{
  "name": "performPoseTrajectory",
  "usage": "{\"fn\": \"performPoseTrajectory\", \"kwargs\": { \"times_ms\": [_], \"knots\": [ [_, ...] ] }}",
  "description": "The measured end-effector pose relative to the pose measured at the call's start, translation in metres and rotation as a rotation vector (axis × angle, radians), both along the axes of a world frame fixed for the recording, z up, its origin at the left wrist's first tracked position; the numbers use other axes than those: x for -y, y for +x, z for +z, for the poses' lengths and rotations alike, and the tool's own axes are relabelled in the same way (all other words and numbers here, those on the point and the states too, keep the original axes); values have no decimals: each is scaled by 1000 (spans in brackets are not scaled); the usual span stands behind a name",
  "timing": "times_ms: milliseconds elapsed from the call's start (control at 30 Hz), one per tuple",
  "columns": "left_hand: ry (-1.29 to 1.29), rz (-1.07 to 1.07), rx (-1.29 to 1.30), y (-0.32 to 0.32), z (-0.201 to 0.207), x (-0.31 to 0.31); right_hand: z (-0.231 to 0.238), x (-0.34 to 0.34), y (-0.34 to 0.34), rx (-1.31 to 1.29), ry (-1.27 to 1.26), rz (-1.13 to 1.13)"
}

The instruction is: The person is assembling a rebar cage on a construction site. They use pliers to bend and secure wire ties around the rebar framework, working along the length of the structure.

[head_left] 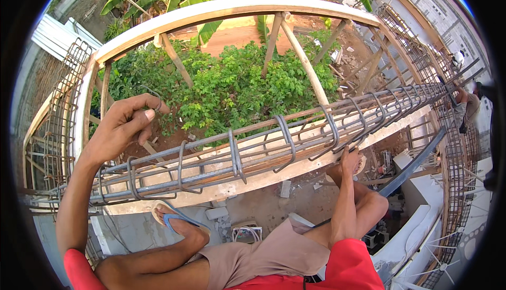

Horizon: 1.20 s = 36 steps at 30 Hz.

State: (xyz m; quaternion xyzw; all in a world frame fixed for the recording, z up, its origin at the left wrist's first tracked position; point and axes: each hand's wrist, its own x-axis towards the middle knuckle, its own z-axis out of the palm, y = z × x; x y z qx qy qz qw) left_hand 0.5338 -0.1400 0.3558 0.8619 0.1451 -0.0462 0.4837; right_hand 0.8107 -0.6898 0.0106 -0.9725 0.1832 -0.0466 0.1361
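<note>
A long rebar cage (pixel 234 155) of ribbed bars and bent stirrups runs across in front of me, rising toward the right. My left hand (pixel 124 124) is raised above its left part, fingers curled in, with a thin curved piece of wire (pixel 153 92) at the index finger. At the cage's lower edge, right of the middle, my right hand (pixel 349 161) is closed against a bar; its fingertips are partly hidden. Beneath the cage lies a pale wooden formwork board (pixel 253 187). My sandalled left foot (pixel 179 221) is just below this board.
A curved wooden frame (pixel 232 10) with slanted props (pixel 304 61) stands beyond the cage, above green shrubs (pixel 232 79). Upright rebar cages rise at the left (pixel 55 126) and right (pixel 456 184). Another person (pixel 466 105) is at far right. Rubble (pixel 221 216) lies well below.
</note>
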Motion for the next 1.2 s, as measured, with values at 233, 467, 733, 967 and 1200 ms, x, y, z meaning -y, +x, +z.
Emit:
{"fn": "performPoseTrajectory", "kwargs": {
  "times_ms": [233, 467, 733, 967, 1200],
  "knots": [
    [63, -49, 97, -10, -17, -3, 126, -48, -50, 719, 643, 110],
    [281, -250, 39, 62, -85, 20, 203, -220, -206, 550, 472, 1101],
    [-161, -395, -22, 89, -140, 31, 178, -264, -215, 586, 408, 1193],
    [-44, -337, 23, 76, -147, 26, 173, -256, -208, 505, 460, 1216],
    [-20, -375, 76, 78, -146, 26, 178, -254, -201, 465, 502, 1257]
  ]
}}
